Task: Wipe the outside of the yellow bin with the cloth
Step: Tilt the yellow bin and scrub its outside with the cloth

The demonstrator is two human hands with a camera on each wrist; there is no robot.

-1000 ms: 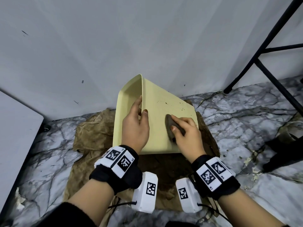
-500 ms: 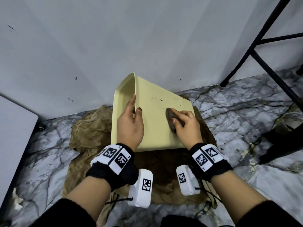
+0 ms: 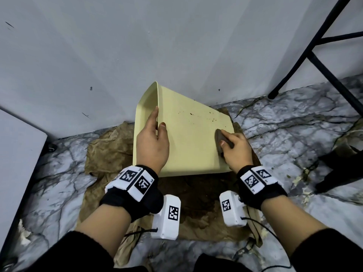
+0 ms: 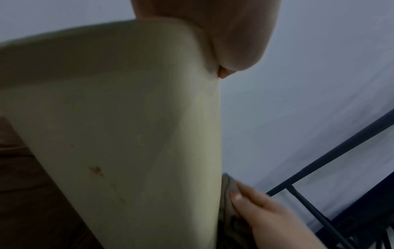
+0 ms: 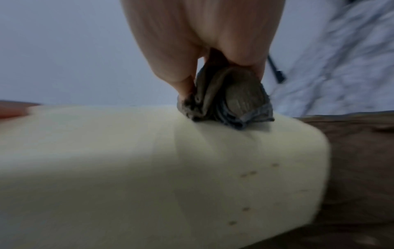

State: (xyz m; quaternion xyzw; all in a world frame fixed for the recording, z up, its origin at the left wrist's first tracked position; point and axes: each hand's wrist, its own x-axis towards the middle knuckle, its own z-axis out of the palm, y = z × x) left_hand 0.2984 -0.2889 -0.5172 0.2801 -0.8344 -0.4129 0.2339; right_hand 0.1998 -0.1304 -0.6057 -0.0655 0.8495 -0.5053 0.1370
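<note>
Two hands share the work: the left hand [image 3: 152, 142] clamps the rim of the yellow bin [image 3: 188, 142], tipped on its side on the floor sheet [image 3: 106, 154], so the right hand [image 3: 234, 149] can press the pinched, wadded cloth [image 3: 220, 139] against the upturned wall's 3 o'clock edge.

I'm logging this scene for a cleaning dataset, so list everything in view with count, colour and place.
yellow bin: one, pale yellow, on its side on the brown sheet, dark specks on the upper face
cloth: one, dark grey-brown, bunched against the bin's right edge
brown sheet: one, stained tan, spread on the floor
floor: grey-veined marble
wall: grey-white, behind
black frame: one, upper right
left hand: grips the bin's rim
right hand: holds the cloth
wrist bands: two, black, white tags
</note>
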